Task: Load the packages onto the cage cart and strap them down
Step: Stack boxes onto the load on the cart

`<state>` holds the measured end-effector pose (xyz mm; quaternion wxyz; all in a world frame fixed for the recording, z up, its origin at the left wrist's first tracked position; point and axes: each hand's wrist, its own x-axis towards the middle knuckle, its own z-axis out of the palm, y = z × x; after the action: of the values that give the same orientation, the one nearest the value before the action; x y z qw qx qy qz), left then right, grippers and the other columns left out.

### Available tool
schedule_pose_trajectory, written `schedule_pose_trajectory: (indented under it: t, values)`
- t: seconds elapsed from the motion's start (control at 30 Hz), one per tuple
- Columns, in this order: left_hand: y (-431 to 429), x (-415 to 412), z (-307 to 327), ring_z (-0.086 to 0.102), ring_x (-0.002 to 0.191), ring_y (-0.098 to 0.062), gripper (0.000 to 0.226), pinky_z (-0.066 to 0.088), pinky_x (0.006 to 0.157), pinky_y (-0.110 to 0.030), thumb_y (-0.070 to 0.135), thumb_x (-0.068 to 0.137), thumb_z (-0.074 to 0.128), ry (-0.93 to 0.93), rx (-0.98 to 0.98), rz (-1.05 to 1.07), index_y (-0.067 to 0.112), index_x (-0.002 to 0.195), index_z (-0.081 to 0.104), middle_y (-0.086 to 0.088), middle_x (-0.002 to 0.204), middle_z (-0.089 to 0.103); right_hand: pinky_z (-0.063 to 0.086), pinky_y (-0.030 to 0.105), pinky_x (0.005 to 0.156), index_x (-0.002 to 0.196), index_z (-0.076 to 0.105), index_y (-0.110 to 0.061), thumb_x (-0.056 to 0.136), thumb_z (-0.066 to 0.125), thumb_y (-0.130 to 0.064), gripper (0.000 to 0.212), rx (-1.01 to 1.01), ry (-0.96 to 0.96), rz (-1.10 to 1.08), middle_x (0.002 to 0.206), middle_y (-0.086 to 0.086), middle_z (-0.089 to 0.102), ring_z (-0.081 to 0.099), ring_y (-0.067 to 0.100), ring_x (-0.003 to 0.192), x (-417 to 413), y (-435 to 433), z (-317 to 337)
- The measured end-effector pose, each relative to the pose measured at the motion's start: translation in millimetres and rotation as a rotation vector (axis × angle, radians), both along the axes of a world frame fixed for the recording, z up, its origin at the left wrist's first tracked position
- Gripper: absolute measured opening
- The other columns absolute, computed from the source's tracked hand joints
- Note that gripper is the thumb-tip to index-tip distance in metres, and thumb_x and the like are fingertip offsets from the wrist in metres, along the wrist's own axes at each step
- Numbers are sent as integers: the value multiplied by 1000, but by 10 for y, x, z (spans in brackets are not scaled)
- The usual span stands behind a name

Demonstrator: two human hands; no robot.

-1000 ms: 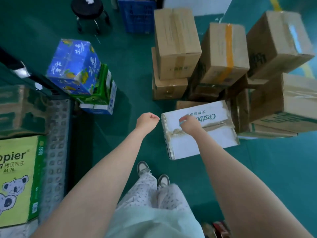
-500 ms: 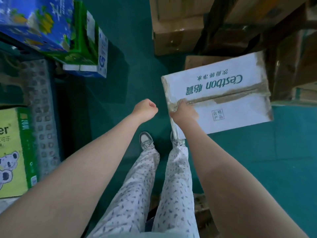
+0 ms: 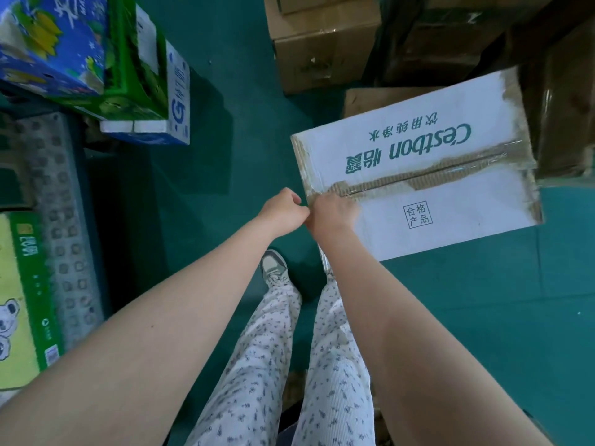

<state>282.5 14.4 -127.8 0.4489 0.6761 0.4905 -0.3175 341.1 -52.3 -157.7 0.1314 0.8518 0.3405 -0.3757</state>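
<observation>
A white Cestbon carton (image 3: 434,175) with a torn taped seam lies tilted on the green floor at centre right. My right hand (image 3: 333,212) grips its near left edge at the seam, fingers curled over the top. My left hand (image 3: 285,209) is a closed fist right beside the right hand, at the carton's corner; whether it holds the carton I cannot tell. The cage cart's perforated metal deck (image 3: 64,220) runs along the left, carrying a yellow-green koala-print box (image 3: 19,297).
A blue fruit-print box (image 3: 54,43) sits on a green box (image 3: 141,72) at the upper left. Brown cartons (image 3: 325,43) are stacked behind the white one, more at the right (image 3: 566,117). My legs and a shoe (image 3: 273,268) stand just below the hands.
The white carton has been dragged toward me and looms larger. My left fist has moved right, up against my right hand. The view has tilted further down.
</observation>
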Motion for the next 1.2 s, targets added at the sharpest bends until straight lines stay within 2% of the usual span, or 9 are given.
schedule_pose_trajectory:
  t: [0.1, 0.2, 0.43, 0.53, 0.63, 0.8, 0.9, 1.0, 1.2]
  values:
    - [83, -17, 86, 47, 119, -20, 39, 35, 84, -25, 22, 94, 46, -1, 15, 18, 14, 133, 43, -4, 134, 47, 33, 21, 56, 110, 59, -14, 90, 56, -12, 20, -13, 0, 94, 98, 0, 62, 61, 18, 87, -4, 45, 94]
    - [140, 7, 178, 49, 111, -19, 31, 36, 84, -25, 21, 95, 45, -25, 4, 48, 15, 125, 50, -2, 128, 51, 40, 23, 66, 112, 58, -12, 90, 56, -7, 23, -17, 12, 140, 110, 0, 63, 62, 16, 102, 24, 23, 214]
    - [92, 260, 506, 49, 88, -20, 17, 37, 67, -30, 28, 98, 36, -96, -59, 102, 18, 102, 49, -3, 101, 52, 36, 25, 63, 106, 61, -9, 100, 43, -28, 28, 109, 37, 84, 108, 6, 65, 62, 24, 101, 328, -87, 762]
    - [53, 454, 660, 55, 87, -21, 34, 39, 66, -29, 36, 99, 35, -134, -49, 133, 12, 113, 54, -6, 104, 58, 34, 28, 67, 94, 61, -9, 99, 40, -37, 35, 229, 92, 35, 99, 12, 64, 60, 29, 97, 494, -102, 1079]
    - [49, 614, 775, 57, 86, -23, 44, 40, 67, -29, 49, 94, 39, -135, 99, 80, 11, 107, 58, -5, 96, 60, 32, 29, 61, 62, 37, -17, 97, 43, -37, 41, 299, 129, -21, 79, 7, 52, 50, 27, 79, 624, -126, 1271]
    - [-12, 848, 1019, 54, 76, -19, 38, 32, 53, -24, 48, 94, 39, 5, 356, -202, 16, 90, 59, 2, 79, 55, 24, 27, 45, 56, 31, -14, 96, 44, -35, 47, 365, 177, -100, 55, -1, 39, 43, 25, 62, 741, -276, 1391]
    - [-76, 999, 1132, 52, 82, -20, 32, 36, 61, -26, 36, 97, 37, 13, 460, -312, 15, 102, 61, -2, 96, 60, 28, 29, 49, 61, 34, -14, 95, 45, -35, 42, 368, 193, -144, 58, -2, 41, 46, 27, 65, 787, -355, 1428]
    - [-103, 1076, 1192, 58, 97, -24, 28, 37, 66, -27, 27, 98, 38, 31, 499, -338, 13, 107, 60, -5, 109, 62, 35, 28, 61, 83, 51, -13, 96, 41, -38, 29, 315, 171, -166, 76, 1, 54, 51, 27, 75, 790, -331, 1501]
    - [-168, 1172, 1296, 58, 96, -24, 20, 37, 65, -28, 20, 96, 42, -3, 513, -288, 11, 96, 60, -7, 104, 63, 31, 23, 57, 101, 64, -15, 96, 39, -30, 29, 152, 41, -31, 98, 3, 65, 52, 22, 79, 757, -317, 1582]
